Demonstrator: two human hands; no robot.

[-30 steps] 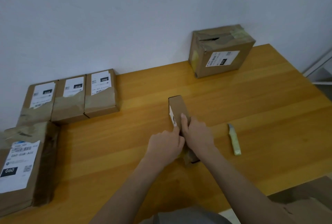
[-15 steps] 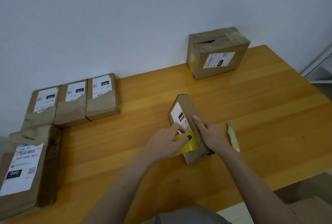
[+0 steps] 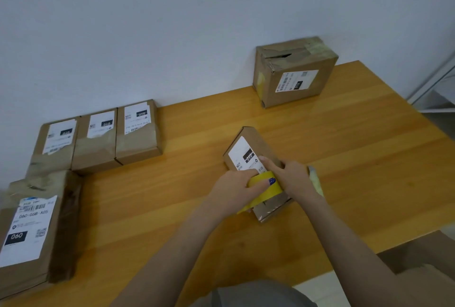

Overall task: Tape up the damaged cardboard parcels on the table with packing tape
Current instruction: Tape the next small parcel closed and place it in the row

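Yellow tape roll now out, gripped in my left hand | right hand flat on parcel, now turned label-up | taping likely starts next

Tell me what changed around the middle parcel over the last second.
The small parcel was tipped from its edge onto its back, label up. The yellow tape roll, unseen a second ago, now shows in the left hand, held at the parcel's near end. The right hand now presses its fingers on top. The cutter, the back box and the left-side parcels stayed put.
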